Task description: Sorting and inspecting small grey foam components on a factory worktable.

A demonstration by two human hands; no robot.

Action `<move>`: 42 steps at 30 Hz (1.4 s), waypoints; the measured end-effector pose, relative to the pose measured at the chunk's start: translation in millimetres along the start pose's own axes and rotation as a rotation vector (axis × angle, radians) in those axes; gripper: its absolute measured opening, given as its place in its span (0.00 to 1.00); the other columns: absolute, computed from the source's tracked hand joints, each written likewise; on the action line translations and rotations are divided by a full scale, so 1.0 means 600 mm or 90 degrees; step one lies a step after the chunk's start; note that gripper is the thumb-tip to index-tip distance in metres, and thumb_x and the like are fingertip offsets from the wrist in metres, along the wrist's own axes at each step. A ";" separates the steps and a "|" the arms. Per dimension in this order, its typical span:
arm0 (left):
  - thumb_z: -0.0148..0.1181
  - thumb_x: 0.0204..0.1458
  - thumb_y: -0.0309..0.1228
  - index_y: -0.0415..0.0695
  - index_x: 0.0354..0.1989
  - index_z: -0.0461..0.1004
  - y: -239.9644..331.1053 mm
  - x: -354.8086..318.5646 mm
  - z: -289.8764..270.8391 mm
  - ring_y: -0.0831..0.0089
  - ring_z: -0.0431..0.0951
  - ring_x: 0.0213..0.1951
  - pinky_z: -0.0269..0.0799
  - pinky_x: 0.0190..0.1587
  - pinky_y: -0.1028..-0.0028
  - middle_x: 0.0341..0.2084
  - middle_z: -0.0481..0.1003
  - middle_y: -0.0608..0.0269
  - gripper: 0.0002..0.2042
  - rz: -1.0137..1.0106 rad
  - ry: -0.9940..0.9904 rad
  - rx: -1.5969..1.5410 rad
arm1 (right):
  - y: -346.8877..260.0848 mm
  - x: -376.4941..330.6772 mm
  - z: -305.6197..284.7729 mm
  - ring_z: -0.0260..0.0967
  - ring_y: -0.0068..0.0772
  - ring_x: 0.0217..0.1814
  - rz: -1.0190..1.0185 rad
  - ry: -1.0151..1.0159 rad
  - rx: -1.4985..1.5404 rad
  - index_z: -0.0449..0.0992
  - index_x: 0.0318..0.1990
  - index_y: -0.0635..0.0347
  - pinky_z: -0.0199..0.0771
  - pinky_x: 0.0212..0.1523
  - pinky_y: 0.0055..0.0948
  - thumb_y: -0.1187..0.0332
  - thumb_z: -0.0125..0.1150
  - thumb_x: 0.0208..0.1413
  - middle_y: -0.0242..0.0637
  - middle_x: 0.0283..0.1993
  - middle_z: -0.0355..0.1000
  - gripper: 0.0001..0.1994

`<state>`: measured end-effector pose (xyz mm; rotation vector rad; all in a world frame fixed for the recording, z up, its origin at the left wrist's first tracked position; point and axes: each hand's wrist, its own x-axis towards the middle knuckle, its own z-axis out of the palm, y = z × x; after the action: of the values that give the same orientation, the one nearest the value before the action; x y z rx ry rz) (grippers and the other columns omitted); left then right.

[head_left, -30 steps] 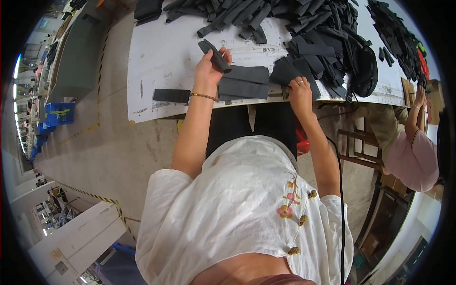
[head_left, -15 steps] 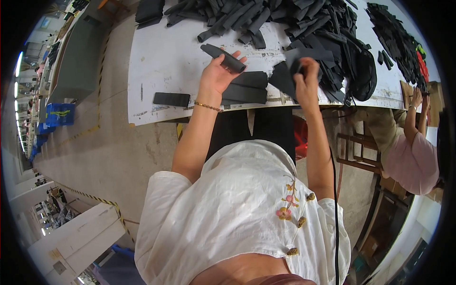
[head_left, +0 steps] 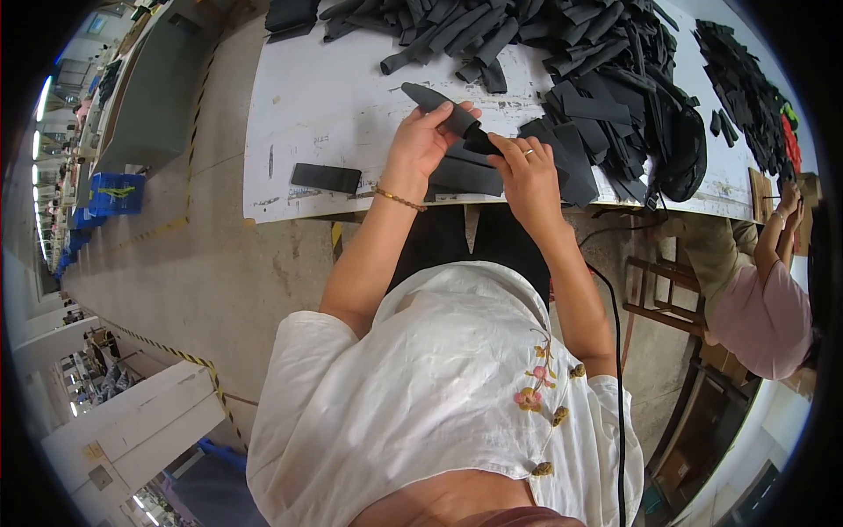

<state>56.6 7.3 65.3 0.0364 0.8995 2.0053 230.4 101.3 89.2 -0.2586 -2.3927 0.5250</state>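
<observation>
My left hand [head_left: 419,140] grips a rolled black foam strip [head_left: 436,101] held above the white table [head_left: 334,105]. My right hand [head_left: 529,171] pinches the strip's near end, where a second dark piece [head_left: 481,140] meets it. Both hands are close together over a flat stack of black pieces [head_left: 465,178] at the table's front edge. A gold bracelet [head_left: 397,198] circles my left wrist, and a ring sits on my right hand.
A large heap of black foam strips [head_left: 580,53] covers the table's far and right side. One single black piece [head_left: 326,177] lies at the front left. A black cable [head_left: 615,351] hangs off the edge. Another person in pink [head_left: 764,299] sits at the right by a wooden stool [head_left: 667,290].
My right hand has left the pile at the right and come over to the left hand. Both hands now hold the black strip, which has lifted slightly.
</observation>
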 end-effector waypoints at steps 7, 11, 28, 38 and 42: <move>0.51 0.59 0.21 0.35 0.47 0.64 -0.001 -0.018 0.007 0.51 0.77 0.49 0.77 0.51 0.56 0.47 0.73 0.39 0.10 0.013 -0.011 0.027 | -0.004 0.015 -0.011 0.68 0.35 0.34 -0.042 0.053 -0.101 0.78 0.44 0.56 0.64 0.37 0.33 0.75 0.66 0.47 0.32 0.32 0.74 0.15; 0.51 0.59 0.21 0.33 0.48 0.63 0.001 -0.020 0.004 0.52 0.77 0.49 0.78 0.50 0.56 0.47 0.73 0.38 0.10 0.022 0.010 0.039 | -0.011 0.018 -0.021 0.68 0.34 0.34 -0.064 0.047 -0.104 0.78 0.44 0.56 0.64 0.37 0.32 0.75 0.66 0.47 0.31 0.33 0.75 0.14; 0.53 0.59 0.23 0.31 0.45 0.67 0.013 -0.017 0.006 0.55 0.79 0.47 0.80 0.47 0.57 0.45 0.75 0.39 0.09 0.000 -0.030 0.065 | -0.010 0.030 -0.031 0.69 0.33 0.35 -0.056 0.008 -0.090 0.78 0.43 0.59 0.64 0.38 0.33 0.73 0.65 0.48 0.32 0.30 0.74 0.12; 0.56 0.56 0.22 0.32 0.44 0.66 0.016 -0.023 0.006 0.52 0.80 0.41 0.80 0.44 0.51 0.40 0.75 0.45 0.10 -0.004 -0.042 0.046 | -0.008 0.037 -0.038 0.69 0.34 0.35 -0.106 0.017 -0.145 0.78 0.44 0.57 0.65 0.38 0.33 0.73 0.65 0.48 0.33 0.31 0.74 0.14; 0.59 0.53 0.18 0.34 0.49 0.62 0.004 -0.040 0.031 0.57 0.80 0.40 0.81 0.42 0.56 0.39 0.75 0.47 0.17 0.070 -0.039 0.102 | -0.006 0.033 -0.021 0.69 0.35 0.35 -0.097 0.034 -0.147 0.76 0.47 0.59 0.65 0.38 0.34 0.74 0.66 0.47 0.34 0.34 0.74 0.16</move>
<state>75.6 -0.7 87.6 0.2410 1.0352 2.0173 223.5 108.0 111.0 -0.1852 -2.3974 0.1688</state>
